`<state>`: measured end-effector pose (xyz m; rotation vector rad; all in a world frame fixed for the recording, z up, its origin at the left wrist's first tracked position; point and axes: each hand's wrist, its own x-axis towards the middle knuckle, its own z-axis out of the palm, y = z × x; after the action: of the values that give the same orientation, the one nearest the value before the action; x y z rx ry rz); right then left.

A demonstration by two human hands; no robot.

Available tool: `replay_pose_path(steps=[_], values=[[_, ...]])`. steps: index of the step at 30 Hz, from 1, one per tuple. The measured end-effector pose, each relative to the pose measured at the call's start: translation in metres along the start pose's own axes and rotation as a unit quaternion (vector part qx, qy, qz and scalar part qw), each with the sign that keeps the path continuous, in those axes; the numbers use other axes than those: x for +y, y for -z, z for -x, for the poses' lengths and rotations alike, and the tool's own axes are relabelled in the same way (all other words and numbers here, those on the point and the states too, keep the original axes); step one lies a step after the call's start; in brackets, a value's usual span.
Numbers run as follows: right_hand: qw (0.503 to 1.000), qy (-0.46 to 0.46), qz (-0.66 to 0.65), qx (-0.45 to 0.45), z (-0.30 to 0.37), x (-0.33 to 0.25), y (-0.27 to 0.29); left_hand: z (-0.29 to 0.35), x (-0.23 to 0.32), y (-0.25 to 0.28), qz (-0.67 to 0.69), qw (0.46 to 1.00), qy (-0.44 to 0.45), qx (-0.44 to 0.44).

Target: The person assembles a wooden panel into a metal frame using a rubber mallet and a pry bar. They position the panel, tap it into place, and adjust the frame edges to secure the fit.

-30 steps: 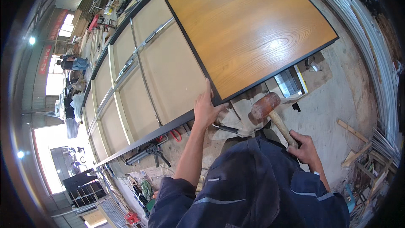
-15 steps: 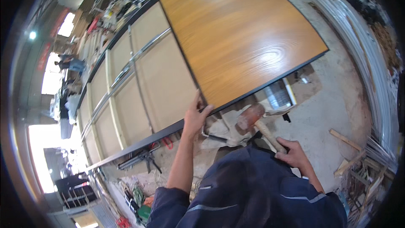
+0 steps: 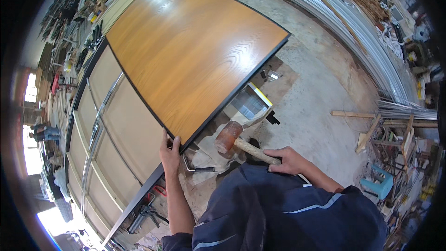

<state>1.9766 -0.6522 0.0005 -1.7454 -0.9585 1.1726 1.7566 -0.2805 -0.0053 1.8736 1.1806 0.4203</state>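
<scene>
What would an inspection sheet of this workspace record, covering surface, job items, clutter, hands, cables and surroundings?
Surface: beige framed panel, with pale slats and metal rods across it.
Job items: glossy wood-grain panel, dark-edged; mallet with reddish-brown head.
Clutter: caulking gun beside the frame; teal plastic object and loose wood at right.
Hands: left hand at the wood-grain panel's near corner; right hand grips the mallet's handle.
Cables: none clearly identifiable.
Surroundings: long metal stock on the floor; another person far left.
</scene>
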Motion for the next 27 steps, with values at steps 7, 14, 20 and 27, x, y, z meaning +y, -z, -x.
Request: replay_pose_path(steps=[7,14,20,27], values=[[0.998,0.018,-0.029,0.054,0.009,0.017,0.002,-0.002,-0.001,0.0,-0.051,0.998,0.012,0.019],[0.985,-0.1,-0.118,0.08,0.029,0.02,0.004,-0.011,0.001,-0.003,-0.068,0.995,-0.038,0.067],[0.964,-0.133,-0.202,0.111,0.036,0.034,0.007,-0.009,0.006,0.001,-0.026,0.997,0.048,0.06],[0.957,-0.085,-0.269,0.071,0.01,-0.029,0.016,-0.011,-0.015,-0.003,-0.036,0.994,-0.038,0.097]])
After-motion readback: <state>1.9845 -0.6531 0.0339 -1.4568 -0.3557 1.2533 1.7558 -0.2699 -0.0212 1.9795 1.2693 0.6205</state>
